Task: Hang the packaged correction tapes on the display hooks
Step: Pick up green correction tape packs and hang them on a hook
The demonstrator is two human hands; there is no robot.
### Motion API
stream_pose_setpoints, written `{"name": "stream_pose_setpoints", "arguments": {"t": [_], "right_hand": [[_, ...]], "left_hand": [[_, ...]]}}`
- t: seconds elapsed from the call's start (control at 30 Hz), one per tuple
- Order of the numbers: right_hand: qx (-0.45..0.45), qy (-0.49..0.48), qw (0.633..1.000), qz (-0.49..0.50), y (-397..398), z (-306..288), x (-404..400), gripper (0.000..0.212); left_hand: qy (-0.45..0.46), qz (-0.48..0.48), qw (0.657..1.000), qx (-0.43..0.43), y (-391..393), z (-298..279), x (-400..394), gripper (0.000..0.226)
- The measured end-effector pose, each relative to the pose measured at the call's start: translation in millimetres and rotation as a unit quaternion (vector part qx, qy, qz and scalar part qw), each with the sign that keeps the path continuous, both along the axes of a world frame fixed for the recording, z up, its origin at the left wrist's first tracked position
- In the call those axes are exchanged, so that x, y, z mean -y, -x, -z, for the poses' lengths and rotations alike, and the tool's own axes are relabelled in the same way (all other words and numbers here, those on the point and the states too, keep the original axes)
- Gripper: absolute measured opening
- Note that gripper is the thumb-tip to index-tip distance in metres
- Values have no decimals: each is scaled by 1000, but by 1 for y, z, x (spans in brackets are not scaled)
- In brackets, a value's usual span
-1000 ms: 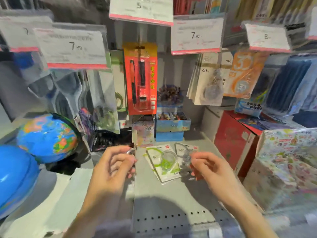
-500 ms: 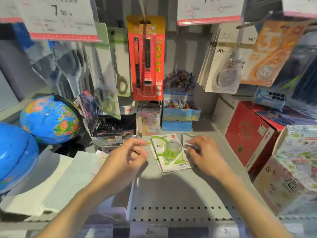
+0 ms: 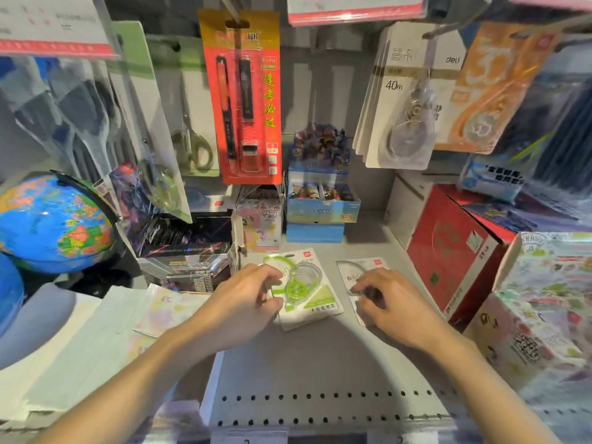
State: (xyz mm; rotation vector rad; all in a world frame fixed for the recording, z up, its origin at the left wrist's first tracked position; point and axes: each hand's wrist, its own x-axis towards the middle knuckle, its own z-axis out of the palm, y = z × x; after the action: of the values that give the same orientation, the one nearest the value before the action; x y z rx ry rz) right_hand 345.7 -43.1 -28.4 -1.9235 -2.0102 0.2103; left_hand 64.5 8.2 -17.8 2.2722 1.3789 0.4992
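Observation:
Two packaged correction tapes lie flat on the grey shelf (image 3: 320,357). The green correction tape pack (image 3: 307,288) sits in the middle, on top of another white card. My left hand (image 3: 246,299) rests on its left edge with fingers curled over it. A clear correction tape pack (image 3: 355,272) lies to the right, and my right hand (image 3: 387,299) covers its lower half, fingertips pressing on it. Several white 40 m correction tape packs (image 3: 403,100) hang on a display hook (image 3: 455,19) at the upper right, beside an orange pack (image 3: 490,91).
A red pen pack (image 3: 245,97) and scissors packs (image 3: 192,123) hang above. Globes (image 3: 54,222) stand at the left, small boxes (image 3: 320,200) at the back, a red box (image 3: 448,251) and a patterned box (image 3: 544,309) at the right. White paper stacks (image 3: 80,347) lie at the lower left.
Both hands came down from mid-air onto the shelf. The left hand now touches the green pack, and the right hand has shifted right onto the clear pack.

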Motion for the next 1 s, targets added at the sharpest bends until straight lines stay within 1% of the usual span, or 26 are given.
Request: {"name": "stream_pose_setpoints", "arguments": {"t": [0.13, 0.23, 0.3, 0.37, 0.47, 0.53, 0.63, 0.7, 0.8, 0.9, 1.0], "right_hand": [[-85, -13, 995, 46, 24, -5, -16, 20], [-139, 49, 987, 59, 43, -3, -32, 30], [-185, 85, 977, 59, 49, 0, -38, 41], [-225, 96, 967, 66, 50, 2, -39, 46], [-289, 99, 950, 69, 47, 8, -39, 25], [-380, 101, 916, 80, 45, 9, -38, 18], [-511, 108, 847, 99, 47, 3, -32, 24], [-567, 102, 810, 111, 48, -1, -26, 28], [-612, 75, 778, 118, 44, -7, -19, 33], [-656, 50, 748, 88, 44, -20, -13, 33], [-668, 25, 742, 53, 48, -35, -8, 33]], "left_hand": [[33, -22, 998, -54, -10, -1, -8, 50], [39, -31, 996, -69, -16, 0, -11, 52], [41, -48, 997, -50, -18, -1, -12, 52], [60, -58, 996, -16, -18, -3, -12, 51], [101, -57, 992, 52, -18, -6, -12, 52], [124, -54, 987, 83, -18, -7, -14, 57], [169, -57, 978, 104, -20, -9, -16, 65], [195, -54, 971, 127, -23, -10, -14, 66], [209, -48, 948, 237, -26, -13, -12, 47], [191, -48, 928, 316, -30, -22, -11, 49], [184, -37, 911, 367, -29, -36, -9, 55]]}}
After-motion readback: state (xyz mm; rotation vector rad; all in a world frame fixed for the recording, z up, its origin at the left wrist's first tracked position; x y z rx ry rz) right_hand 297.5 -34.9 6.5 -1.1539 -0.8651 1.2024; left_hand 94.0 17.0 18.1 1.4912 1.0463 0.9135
